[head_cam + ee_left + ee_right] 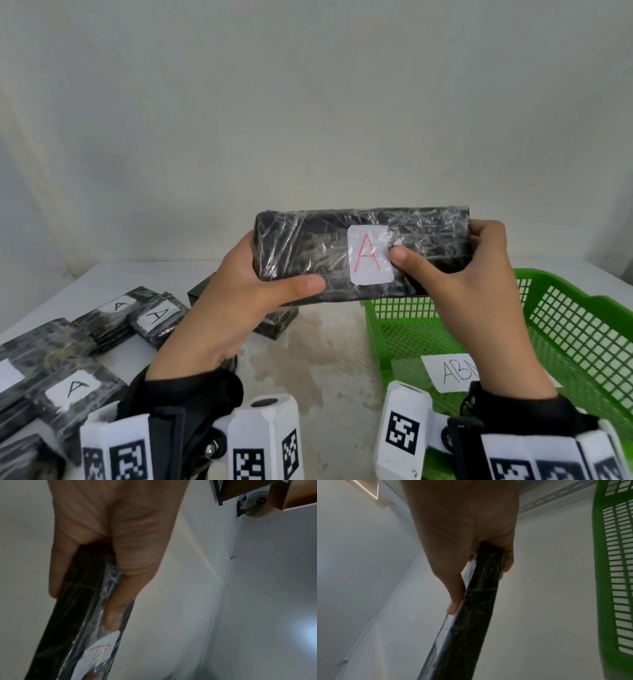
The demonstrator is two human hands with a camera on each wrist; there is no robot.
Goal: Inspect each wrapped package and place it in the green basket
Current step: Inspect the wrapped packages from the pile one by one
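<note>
I hold a flat black package point(308, 250) wrapped in clear film upright in front of me, its white label with a red A point(368, 255) facing me. My left hand point(236, 294) grips its left end, thumb on the front face. My right hand point(479, 274) grips the right end, thumb beside the label. The left wrist view shows the package point(72, 608) edge-on between thumb and fingers; the right wrist view shows the package point(471, 615) the same way. The green basket point(582, 329) stands on the table at the right, below my right hand, also seen as mesh wall point(607, 574).
Several more wrapped black packages point(75, 387) with A labels lie on the table at the left, and another one point(274, 322) sits behind my left hand. A paper slip point(452, 371) lies inside the basket. A white wall rises behind the table.
</note>
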